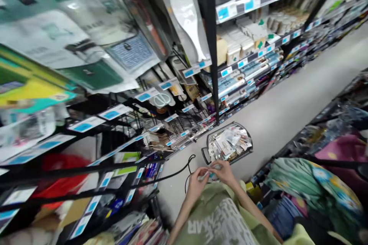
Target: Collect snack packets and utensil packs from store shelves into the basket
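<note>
Head camera view: the left hand (197, 180) has its thumb and finger pinched on a small pale thing (203, 176). The right hand (225, 173) has its fingers curled in, and its tips come close to the left ones. It is too blurry to tell if the right hand pinches the small pale thing too, or just touches it. I cannot tell what the small pale thing is. It sits between the two hands, in front of the green shirt (221, 214) and near the close side of the basket (243, 156).

A soft pinch near the edge looks best, with one hand keeping it steady while the other does the fine work. Squeezing hard could bend it or make it pop out. Elbows tucked in would help the hands stay still. Tipping it a little would let the eyes see past the fingers.

Past the hands, the basket stands on the floor (287, 99), full of flat packs (225, 141). Small things could slip down between those packs and get lost, so a firm hold matters. A dark cord (175, 176) runs to the left of the hands and could catch a sleeve or wrist. Farther right hangs green flowery cloth (299, 176).
</note>
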{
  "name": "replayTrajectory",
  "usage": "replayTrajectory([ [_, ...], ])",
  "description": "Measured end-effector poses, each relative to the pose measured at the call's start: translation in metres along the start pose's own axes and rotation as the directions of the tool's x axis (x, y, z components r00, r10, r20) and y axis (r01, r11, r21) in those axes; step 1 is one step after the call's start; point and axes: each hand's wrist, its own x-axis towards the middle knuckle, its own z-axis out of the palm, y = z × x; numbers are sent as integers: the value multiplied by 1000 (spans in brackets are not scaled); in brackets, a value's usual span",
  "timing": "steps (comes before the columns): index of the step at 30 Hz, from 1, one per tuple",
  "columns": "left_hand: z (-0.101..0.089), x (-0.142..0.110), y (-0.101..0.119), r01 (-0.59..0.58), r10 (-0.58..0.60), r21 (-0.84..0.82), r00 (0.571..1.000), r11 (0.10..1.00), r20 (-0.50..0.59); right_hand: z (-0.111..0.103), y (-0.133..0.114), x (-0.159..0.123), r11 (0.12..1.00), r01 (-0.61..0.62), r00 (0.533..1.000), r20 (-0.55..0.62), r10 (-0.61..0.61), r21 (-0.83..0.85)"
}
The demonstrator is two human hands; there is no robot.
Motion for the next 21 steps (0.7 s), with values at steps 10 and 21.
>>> replayTrajectory([
  [10,3,1,4,1,5,58,995,998,-104,2,4,11,998,-54,997,58,56,-31],
  [21,10,16,-28,-52,58,57,993,997,-101,3,16,29,992,-20,998,62,27,-126],
])
